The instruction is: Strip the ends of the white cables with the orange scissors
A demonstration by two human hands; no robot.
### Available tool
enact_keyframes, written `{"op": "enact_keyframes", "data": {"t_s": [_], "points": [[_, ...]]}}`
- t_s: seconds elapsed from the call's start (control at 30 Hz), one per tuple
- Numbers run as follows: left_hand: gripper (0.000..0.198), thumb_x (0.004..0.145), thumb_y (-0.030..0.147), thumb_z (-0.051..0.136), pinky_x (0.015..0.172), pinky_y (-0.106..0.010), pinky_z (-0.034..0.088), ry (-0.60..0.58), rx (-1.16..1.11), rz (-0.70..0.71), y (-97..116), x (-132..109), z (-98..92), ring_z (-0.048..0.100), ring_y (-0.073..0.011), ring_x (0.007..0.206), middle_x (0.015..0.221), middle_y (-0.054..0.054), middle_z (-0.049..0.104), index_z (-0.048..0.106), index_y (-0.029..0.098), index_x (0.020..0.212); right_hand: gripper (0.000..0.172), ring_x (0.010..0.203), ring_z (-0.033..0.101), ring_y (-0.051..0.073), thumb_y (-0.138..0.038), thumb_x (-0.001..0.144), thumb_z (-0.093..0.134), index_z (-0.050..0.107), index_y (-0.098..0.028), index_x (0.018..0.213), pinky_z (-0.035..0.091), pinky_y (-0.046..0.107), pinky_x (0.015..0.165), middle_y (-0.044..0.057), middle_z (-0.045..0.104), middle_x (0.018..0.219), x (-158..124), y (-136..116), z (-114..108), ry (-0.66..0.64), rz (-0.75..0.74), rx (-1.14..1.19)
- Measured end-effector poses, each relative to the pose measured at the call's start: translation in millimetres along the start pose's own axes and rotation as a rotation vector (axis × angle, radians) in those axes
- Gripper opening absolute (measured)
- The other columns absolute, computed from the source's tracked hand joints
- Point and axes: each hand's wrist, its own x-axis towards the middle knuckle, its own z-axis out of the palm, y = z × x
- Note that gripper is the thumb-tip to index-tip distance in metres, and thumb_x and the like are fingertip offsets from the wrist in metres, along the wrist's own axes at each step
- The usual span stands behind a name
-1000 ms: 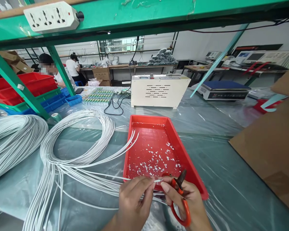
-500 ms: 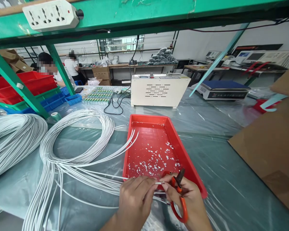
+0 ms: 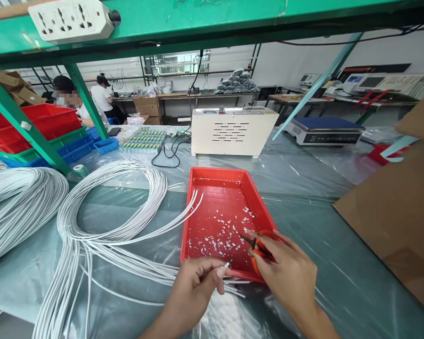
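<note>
My left hand [image 3: 202, 281] pinches the end of a white cable [image 3: 227, 265] just over the near edge of the red tray [image 3: 185, 216]. A short green tip pokes out of that cable end. In my right hand [image 3: 290, 270] is a pair of orange-handled scissors [image 3: 260, 249], dark blades pointing left over the tray, apart from the cable. My fingers hide much of the handles. Small silvery-white scraps [image 3: 222, 238] are scattered across the tray's floor. To the left lies a coil of white cables [image 3: 69, 207], whose loose ends run beneath my left hand.
Another white cable coil [image 3: 24, 202] lies at far left. Behind the tray stands a cream metal box [image 3: 233, 134], with a weighing scale [image 3: 323, 131] right of it. A cardboard box [image 3: 395, 221] bounds the right side. A green shelf beam [image 3: 183, 28] crosses overhead. Two people sit further back.
My right hand has drawn away from the cable end and turned the scissors from hanging on the fingers to pointing left over the tray. The cable end now tilts upward, showing green.
</note>
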Motion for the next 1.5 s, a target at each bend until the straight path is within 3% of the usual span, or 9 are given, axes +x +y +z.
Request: {"op": "enact_keyframes", "data": {"t_s": [0.2, 0.33, 0.43, 0.53, 0.7, 0.83, 1.07, 1.3, 1.5], "points": [[0.033, 0.083, 0.034, 0.047, 0.055, -0.02, 0.036, -0.022, -0.107, -0.032, 2, 0, -3.3, 0.044, -0.01, 0.051, 0.048, 0.002, 0.049, 0.063, 0.012, 0.065, 0.009, 0.075, 0.062, 0.024, -0.027, 0.07, 0.055, 0.061, -0.022, 0.066, 0.043, 0.029, 0.061, 0.001, 0.068, 0.064, 6, 6, -2, -0.189, 0.104, -0.28], [0.027, 0.083, 0.031, 0.047, 0.05, -0.021, 0.038, -0.075, 0.138, -0.002, -8, -8, -0.9, 0.053, -0.0128, 0.051, 0.055, -0.002, 0.062, 0.068, 0.015, 0.077, 0.011, 0.086, 0.06, 0.026, -0.029, 0.07, 0.055, 0.06, -0.024, 0.062, 0.039, 0.027, 0.056, 0.001, 0.068, 0.064, 4, 6, -3, -0.238, 0.16, -0.301], [0.02, 0.073, 0.022, 0.06, 0.06, -0.024, 0.046, -0.31, 0.485, 0.141, -21, -15, -1.8, 0.063, -0.0174, 0.064, 0.093, -0.005, 0.069, 0.067, 0.022, 0.091, 0.013, 0.086, 0.06, 0.026, -0.03, 0.07, 0.055, 0.056, -0.024, 0.058, 0.036, 0.026, 0.052, 0.0, 0.066, 0.061, 3, 7, -3, -0.28, 0.187, -0.285], [0.056, 0.063, 0.022, 0.07, 0.068, -0.031, 0.05, -0.434, 0.654, 0.152, -31, -21, -5.8, 0.065, -0.0186, 0.064, 0.128, -0.011, 0.048, 0.053, 0.022, 0.117, 0.011, 0.087, 0.058, 0.026, -0.031, 0.071, 0.055, 0.056, -0.024, 0.061, 0.036, 0.026, 0.052, -0.001, 0.065, 0.061, 2, 7, -2, -0.277, 0.188, -0.232], [0.046, 0.075, 0.024, 0.059, 0.081, -0.027, 0.047, -0.186, 0.614, 0.222, -28, -24, -12.1, 0.059, -0.0196, 0.097, 0.12, -0.007, 0.056, 0.05, 0.024, 0.12, 0.013, 0.092, 0.057, 0.027, -0.032, 0.074, 0.05, 0.058, -0.024, 0.066, 0.038, 0.027, 0.056, 0.001, 0.065, 0.062, -3, 7, 0, -0.221, 0.151, -0.15], [0.025, 0.083, 0.024, 0.047, 0.064, -0.021, 0.048, -0.009, 0.621, 0.248, -13, -16, -14.6, 0.063, -0.0143, 0.073, 0.091, -0.004, 0.067, 0.061, 0.022, 0.104, 0.014, 0.093, 0.056, 0.027, -0.03, 0.075, 0.049, 0.058, -0.024, 0.066, 0.041, 0.029, 0.062, 0.0, 0.065, 0.063, -7, 8, 2, -0.201, 0.132, -0.093], [0.022, 0.084, 0.025, 0.046, 0.07, -0.027, 0.045, 0.141, 1.061, 0.108, 21, 43, -23.1, 0.063, -0.0205, 0.084, 0.093, -0.006, 0.066, 0.06, 0.023, 0.101, 0.015, 0.078, 0.06, 0.021, -0.03, 0.079, 0.048, 0.062, -0.023, 0.081, 0.041, 0.034, 0.079, 0.002, 0.068, 0.081, -7, 6, 2, -0.174, 0.019, 0.042], [0.032, 0.08, 0.007, 0.045, 0.068, -0.036, 0.044, 0.274, 1.076, 0.004, 0, 116, -27.8, 0.063, -0.0291, 0.081, 0.085, -0.02, 0.065, 0.048, 0.007, 0.112, 0.011, 0.078, 0.058, 0.021, -0.031, 0.075, 0.054, 0.055, -0.022, 0.07, 0.043, 0.031, 0.068, 0.002, 0.064, 0.074, -9, 6, 3, -0.209, 0.11, 0.045], [0.033, 0.081, 0.008, 0.044, 0.07, -0.032, 0.044, 0.265, 0.885, 0.101, -8, 111, -24.7, 0.063, -0.0236, 0.079, 0.083, -0.012, 0.066, 0.047, 0.013, 0.113, 0.019, 0.07, 0.054, 0.019, -0.035, 0.076, 0.054, 0.049, -0.021, 0.063, 0.041, 0.028, 0.067, 0.001, 0.059, 0.064, -7, 3, -2, -0.174, 0.141, 0.071]]}}
